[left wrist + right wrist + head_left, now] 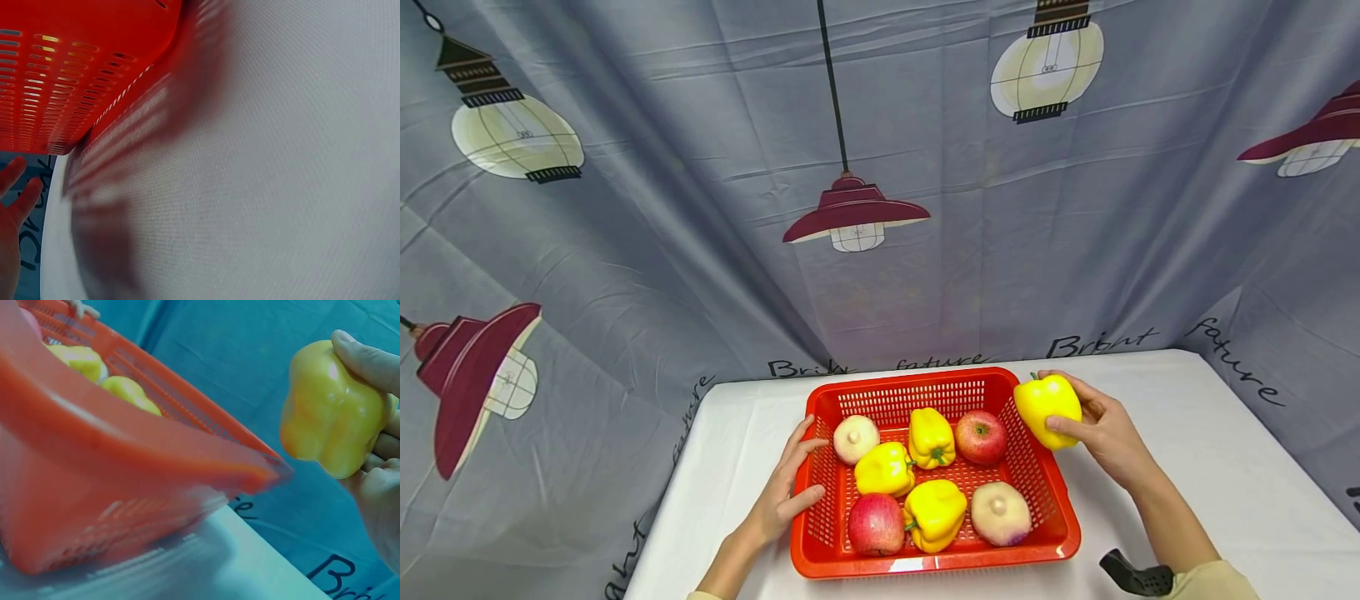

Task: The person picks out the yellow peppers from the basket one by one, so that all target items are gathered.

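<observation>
Two words, "Bright" and "fature", repeat in black script (1105,343) on the grey cloth (962,292) behind my white worktop (1187,425). My right hand (1108,437) grips a yellow pepper (1047,410) by the far right corner of the red basket (1000,560), while my left hand (778,496), fingers spread, is at its left rim. Three more yellow peppers (935,515), two red apples (877,525) and two pale round vegetables (1002,514) lie inside.
</observation>
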A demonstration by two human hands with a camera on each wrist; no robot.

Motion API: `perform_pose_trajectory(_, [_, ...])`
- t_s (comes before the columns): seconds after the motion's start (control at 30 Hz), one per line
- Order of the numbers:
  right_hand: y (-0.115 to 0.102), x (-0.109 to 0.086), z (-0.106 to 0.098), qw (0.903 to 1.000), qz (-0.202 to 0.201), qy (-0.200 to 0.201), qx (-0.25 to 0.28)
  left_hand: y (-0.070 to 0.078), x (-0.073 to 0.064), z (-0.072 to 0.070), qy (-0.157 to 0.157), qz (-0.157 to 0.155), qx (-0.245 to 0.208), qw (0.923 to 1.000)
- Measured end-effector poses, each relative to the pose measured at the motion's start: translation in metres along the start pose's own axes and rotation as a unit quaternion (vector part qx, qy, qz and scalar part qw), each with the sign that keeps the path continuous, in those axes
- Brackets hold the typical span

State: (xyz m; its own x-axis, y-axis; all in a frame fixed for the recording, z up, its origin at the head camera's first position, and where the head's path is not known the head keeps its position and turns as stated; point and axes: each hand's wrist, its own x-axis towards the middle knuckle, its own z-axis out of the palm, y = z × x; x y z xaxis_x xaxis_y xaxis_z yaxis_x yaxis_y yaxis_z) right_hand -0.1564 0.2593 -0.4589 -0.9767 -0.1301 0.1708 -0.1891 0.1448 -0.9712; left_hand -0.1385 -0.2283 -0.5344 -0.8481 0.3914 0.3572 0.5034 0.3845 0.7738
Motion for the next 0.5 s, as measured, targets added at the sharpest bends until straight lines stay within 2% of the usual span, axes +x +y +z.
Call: perform_pose_trajectory(0.5, [0.017,-0.016,-0.022,0.998,0.019,0.046,0.039,0.0,-0.001,0.001,0.005,-0.005,-0.008,0.9999])
